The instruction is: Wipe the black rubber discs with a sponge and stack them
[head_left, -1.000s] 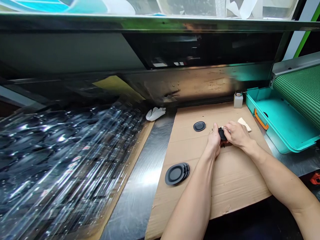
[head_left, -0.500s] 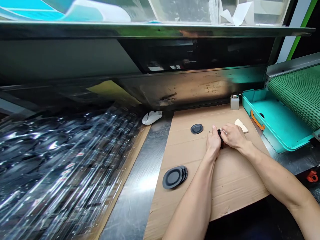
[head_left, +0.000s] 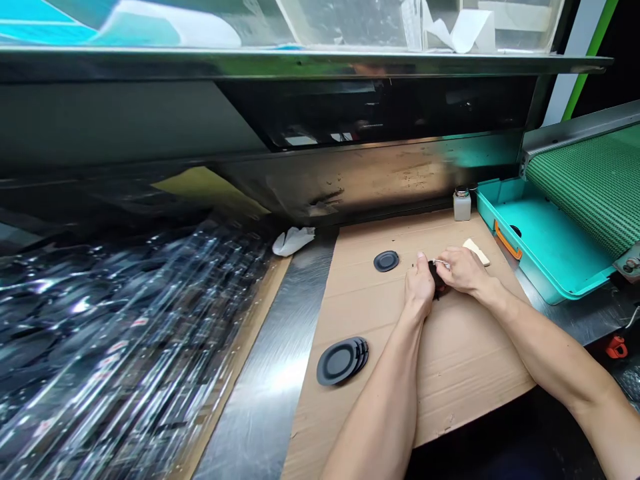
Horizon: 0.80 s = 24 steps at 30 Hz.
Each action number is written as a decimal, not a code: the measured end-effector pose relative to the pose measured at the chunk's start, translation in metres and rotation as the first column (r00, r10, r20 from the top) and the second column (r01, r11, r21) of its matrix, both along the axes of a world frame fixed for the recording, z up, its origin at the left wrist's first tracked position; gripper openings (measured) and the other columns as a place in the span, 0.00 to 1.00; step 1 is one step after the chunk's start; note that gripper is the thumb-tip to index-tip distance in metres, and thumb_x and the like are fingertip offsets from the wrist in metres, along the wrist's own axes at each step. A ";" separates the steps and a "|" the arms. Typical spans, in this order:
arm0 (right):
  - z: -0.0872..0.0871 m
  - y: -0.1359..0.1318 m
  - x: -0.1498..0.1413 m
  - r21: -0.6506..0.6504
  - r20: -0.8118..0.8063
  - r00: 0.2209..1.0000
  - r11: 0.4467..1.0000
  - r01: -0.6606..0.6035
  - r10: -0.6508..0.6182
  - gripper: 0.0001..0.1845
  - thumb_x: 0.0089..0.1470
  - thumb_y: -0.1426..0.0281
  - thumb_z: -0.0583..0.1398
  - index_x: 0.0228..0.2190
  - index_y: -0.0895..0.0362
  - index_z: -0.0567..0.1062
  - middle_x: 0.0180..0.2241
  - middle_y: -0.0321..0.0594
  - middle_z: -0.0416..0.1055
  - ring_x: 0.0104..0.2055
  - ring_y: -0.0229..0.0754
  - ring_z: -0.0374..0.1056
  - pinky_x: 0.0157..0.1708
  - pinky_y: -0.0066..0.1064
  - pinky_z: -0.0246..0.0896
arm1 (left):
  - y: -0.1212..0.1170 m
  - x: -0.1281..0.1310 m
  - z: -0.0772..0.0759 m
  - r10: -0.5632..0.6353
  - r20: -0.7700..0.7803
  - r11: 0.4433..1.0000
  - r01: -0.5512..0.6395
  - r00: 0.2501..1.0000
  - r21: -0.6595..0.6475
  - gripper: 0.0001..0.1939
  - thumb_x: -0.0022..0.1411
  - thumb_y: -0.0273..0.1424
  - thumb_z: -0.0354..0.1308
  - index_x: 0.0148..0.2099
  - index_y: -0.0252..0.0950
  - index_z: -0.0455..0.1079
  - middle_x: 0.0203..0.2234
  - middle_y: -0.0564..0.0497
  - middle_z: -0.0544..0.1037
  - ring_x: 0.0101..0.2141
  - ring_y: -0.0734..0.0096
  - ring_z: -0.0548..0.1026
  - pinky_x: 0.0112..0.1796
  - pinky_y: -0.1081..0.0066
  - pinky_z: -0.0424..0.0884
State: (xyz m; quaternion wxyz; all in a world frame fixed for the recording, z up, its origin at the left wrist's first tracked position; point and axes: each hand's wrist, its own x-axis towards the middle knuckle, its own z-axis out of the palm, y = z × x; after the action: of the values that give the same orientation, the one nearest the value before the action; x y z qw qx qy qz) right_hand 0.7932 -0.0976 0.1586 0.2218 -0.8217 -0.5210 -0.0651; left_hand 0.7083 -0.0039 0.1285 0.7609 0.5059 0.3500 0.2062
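Note:
My left hand (head_left: 419, 283) is closed around the left side of a small black part (head_left: 438, 280), just above the cardboard sheet (head_left: 465, 360). From the right, my right hand (head_left: 463, 268) pinches a thin, light-coloured tool (head_left: 440, 263) against the top of that part; its kind is too small to make out. A dark oval disc (head_left: 387, 261) lies flat to the left of my hands. Nearer to me, several similar oval discs (head_left: 339, 362) overlap in a row beside my left forearm. A cream-coloured pad (head_left: 476, 252) sits behind my right hand.
Clear plastic trays with dark parts (head_left: 125, 320) are piled at left. A crumpled white tissue (head_left: 293, 241) lies beside them. A small bottle (head_left: 462, 204) stands at the back, next to a teal bin (head_left: 560, 283) under a green conveyor belt (head_left: 590, 180). A metal shelf (head_left: 300, 65) overhangs the table.
The view has swung slightly, so everything sits a bit further left. My right hand's fingers have shifted slightly over the black part, which both hands still hold. The discs stay in place.

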 end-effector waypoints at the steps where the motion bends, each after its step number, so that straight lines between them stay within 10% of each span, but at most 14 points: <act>1: -0.002 -0.001 0.003 0.008 -0.015 1.000 1.000 0.016 -0.016 0.11 0.61 0.70 0.56 0.30 0.55 0.77 0.33 0.40 0.75 0.35 0.41 0.68 0.36 0.30 0.55 | 0.001 -0.001 0.004 0.012 0.019 0.998 -0.011 1.000 -0.058 0.28 0.72 0.47 0.44 0.28 0.34 0.70 0.15 0.50 0.72 0.16 0.72 0.71 0.18 0.76 0.64; 9: -0.005 -0.002 0.012 0.186 -0.094 0.992 0.978 0.096 -0.080 0.12 0.63 0.67 0.57 0.32 0.55 0.79 0.34 0.40 0.76 0.39 0.42 0.70 0.42 0.30 0.56 | 0.010 -0.009 0.032 -0.027 0.113 0.800 0.089 0.993 -0.593 0.26 0.74 0.41 0.36 0.45 0.25 0.69 0.22 0.43 0.75 0.19 0.71 0.74 0.16 0.79 0.69; 24: 0.008 -0.005 0.005 0.132 -0.168 0.981 0.989 -0.071 0.093 0.10 0.60 0.70 0.60 0.36 0.55 0.83 0.35 0.38 0.79 0.37 0.39 0.71 0.41 0.29 0.57 | 0.003 -0.003 0.026 -0.019 0.021 0.878 0.027 1.000 -0.478 0.19 0.74 0.39 0.41 0.43 0.31 0.68 0.20 0.48 0.73 0.18 0.70 0.74 0.16 0.76 0.70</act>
State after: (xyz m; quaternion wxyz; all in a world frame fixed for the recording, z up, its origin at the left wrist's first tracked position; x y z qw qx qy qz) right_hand 0.7979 -0.1024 0.1668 0.3201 -0.7864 -0.5281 -0.0166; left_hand 0.7057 -0.0011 0.1543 0.8673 0.3051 0.3780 0.1087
